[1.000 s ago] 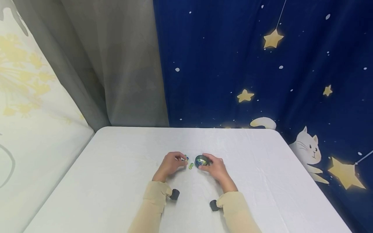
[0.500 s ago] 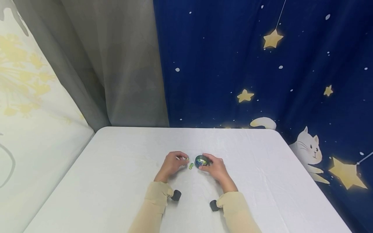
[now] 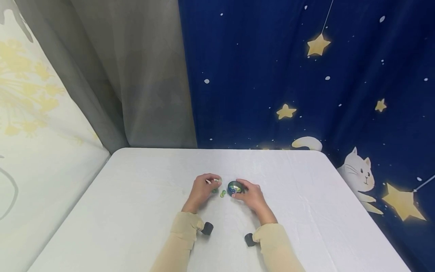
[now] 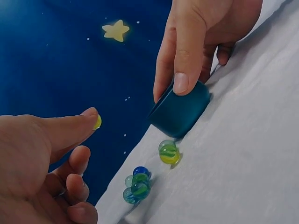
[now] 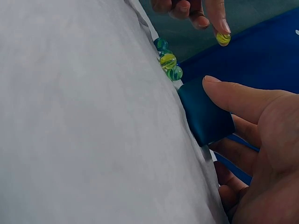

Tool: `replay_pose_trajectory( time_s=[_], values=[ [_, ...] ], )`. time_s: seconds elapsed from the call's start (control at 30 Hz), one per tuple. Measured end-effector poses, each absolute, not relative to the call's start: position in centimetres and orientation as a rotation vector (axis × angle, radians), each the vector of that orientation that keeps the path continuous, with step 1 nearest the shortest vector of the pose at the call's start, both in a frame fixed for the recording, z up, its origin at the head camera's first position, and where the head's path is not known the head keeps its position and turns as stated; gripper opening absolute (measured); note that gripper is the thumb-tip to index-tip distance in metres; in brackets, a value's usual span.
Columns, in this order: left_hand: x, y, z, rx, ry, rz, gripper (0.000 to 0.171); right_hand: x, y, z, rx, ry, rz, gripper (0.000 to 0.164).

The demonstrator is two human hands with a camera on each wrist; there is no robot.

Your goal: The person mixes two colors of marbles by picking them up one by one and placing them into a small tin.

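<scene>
Between thumb and finger, my left hand point(image 3: 202, 190) pinches a small yellow glass marble point(image 4: 97, 122), held up off the table. My right hand point(image 3: 252, 194) grips a dark teal round cup point(image 4: 180, 112) by its sides; the cup stands on the table. Blue and green marbles show inside its shiny opening in the head view. Two green-yellow marbles point(image 4: 169, 156) lie on the cloth just left of the cup. A cluster of several blue and green marbles point(image 4: 139, 186) sits farther left, partly hidden under my left hand in the head view.
The white-covered table point(image 3: 136, 219) carries all of this. Behind it hang a grey curtain point(image 3: 149, 75) and a dark blue star-patterned curtain point(image 3: 251, 68). A black wrist device point(image 3: 207, 228) protrudes from the left sleeve, another black device point(image 3: 249, 240) from the right.
My left hand has moved slightly away from me and to the right, rising with the marble it took. Marbles beneath it show again. The right hand and cup have stayed still.
</scene>
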State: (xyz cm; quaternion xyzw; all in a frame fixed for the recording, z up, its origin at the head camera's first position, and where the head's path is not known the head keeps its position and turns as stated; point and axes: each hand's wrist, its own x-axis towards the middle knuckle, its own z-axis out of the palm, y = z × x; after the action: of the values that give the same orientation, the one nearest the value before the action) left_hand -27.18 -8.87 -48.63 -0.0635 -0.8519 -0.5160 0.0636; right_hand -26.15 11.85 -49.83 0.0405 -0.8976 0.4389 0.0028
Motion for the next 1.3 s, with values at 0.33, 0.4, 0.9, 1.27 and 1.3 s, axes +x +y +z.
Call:
replay_pose_trajectory(
  time_s=[0.33, 0.4, 0.9, 1.27, 1.3],
  values=[
    [-27.1, -7.7, -48.5, -0.239, -2.472, -1.610, 0.016, -26.2, 11.9, -49.8, 0.137, -2.812, 1.363, 0.060],
    [-27.1, -7.6, -48.6, -0.235, -2.453, -1.629, 0.016, -26.2, 11.9, -49.9, 0.141, -2.809, 1.362, 0.060],
    [-26.9, -6.4, -48.4, -0.245, -2.452, -1.617, 0.017, -26.3, 12.0, -49.9, 0.141, -2.814, 1.348, 0.061],
    [-26.7, -5.9, -48.3, -0.226, -2.486, -1.629, 0.018, -26.2, 12.2, -50.0, 0.183, -2.793, 1.334, 0.060],
    [-26.7, -5.8, -48.3, -0.229, -2.486, -1.629, 0.018, -26.2, 12.2, -50.1, 0.190, -2.792, 1.330, 0.060]
  ],
)
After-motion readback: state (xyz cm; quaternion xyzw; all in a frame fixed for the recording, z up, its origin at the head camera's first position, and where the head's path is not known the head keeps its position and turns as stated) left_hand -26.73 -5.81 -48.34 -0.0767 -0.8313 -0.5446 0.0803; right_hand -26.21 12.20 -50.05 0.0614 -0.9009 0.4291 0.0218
